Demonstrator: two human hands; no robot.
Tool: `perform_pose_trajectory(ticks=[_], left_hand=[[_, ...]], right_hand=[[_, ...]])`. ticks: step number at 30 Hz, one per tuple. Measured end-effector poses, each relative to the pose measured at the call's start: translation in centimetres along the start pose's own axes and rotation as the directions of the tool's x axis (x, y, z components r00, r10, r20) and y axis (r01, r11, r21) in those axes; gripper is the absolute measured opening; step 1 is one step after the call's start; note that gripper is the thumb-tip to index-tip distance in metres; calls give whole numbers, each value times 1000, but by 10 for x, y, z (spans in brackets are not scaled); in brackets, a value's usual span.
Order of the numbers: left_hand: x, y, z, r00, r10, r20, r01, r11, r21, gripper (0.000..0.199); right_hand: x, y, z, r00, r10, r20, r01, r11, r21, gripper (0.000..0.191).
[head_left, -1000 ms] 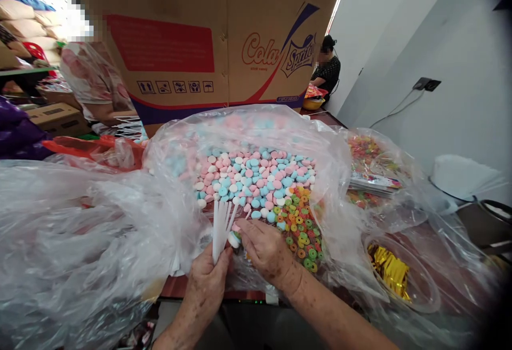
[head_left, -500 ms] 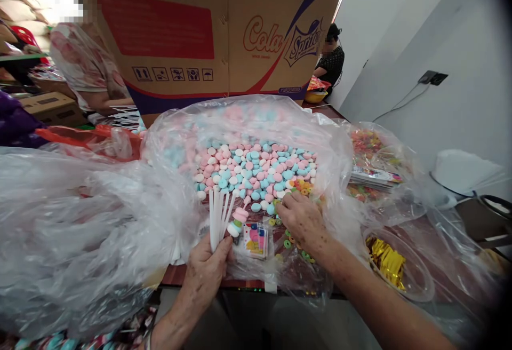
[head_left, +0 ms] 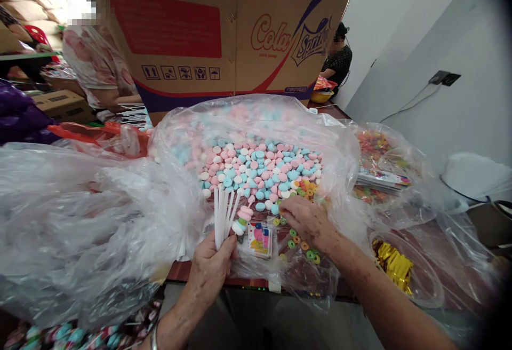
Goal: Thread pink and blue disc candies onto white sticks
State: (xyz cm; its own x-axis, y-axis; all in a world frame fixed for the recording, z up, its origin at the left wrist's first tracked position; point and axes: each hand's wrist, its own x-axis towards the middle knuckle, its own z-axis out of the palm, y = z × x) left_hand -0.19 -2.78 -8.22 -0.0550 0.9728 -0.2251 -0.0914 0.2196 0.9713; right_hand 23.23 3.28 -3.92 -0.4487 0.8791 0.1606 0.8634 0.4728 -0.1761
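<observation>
Grasping a fan of thin white sticks (head_left: 222,214), tips up, in the closed left hand (head_left: 212,264), just below and left of the frame's centre. Just above the left thumb, leaning to the right, showing a stack of pink, green and white candies (head_left: 242,220); cannot tell how firmly held.

Reaching with the right hand (head_left: 310,222), right of centre, over green, orange and yellow ring candies (head_left: 308,188), with fingers bent and pointing left; cannot tell whether pinching anything or empty. Lying below that hand too, more rings on clear plastic.

Heaped across the middle of the frame, in a large clear plastic bag (head_left: 344,179), pink, blue and white rounded candies (head_left: 260,166). Lying between the hands, a small stack of colourful printed cards (head_left: 260,239). At lower right, in a round clear tub (head_left: 434,299), shiny gold strips (head_left: 394,267). Spread over the left side, crumpled clear plastic sheeting (head_left: 100,232).

Standing behind the heap, at top centre, a big brown printed cardboard box (head_left: 180,30). Visible at upper left, a person in a pink-and-white patterned top (head_left: 96,62); at upper right, a person in black (head_left: 338,64).
</observation>
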Motion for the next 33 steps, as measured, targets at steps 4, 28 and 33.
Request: perform_pose_trajectory(ticks=[4, 28, 33], left_hand=[[0, 0, 0, 1000, -5, -8, 5, 1000, -12, 35], [-6, 8, 3, 970, 153, 189, -209, 920, 332, 29], [-4, 13, 6, 977, 122, 174, -180, 910, 375, 28]], right_hand=[[4, -10, 8, 993, -77, 94, 76, 997, 16, 17], [3, -29, 11, 845, 521, 122, -249, 181, 951, 39], [2, -36, 13, 836, 531, 139, -233, 113, 966, 34]])
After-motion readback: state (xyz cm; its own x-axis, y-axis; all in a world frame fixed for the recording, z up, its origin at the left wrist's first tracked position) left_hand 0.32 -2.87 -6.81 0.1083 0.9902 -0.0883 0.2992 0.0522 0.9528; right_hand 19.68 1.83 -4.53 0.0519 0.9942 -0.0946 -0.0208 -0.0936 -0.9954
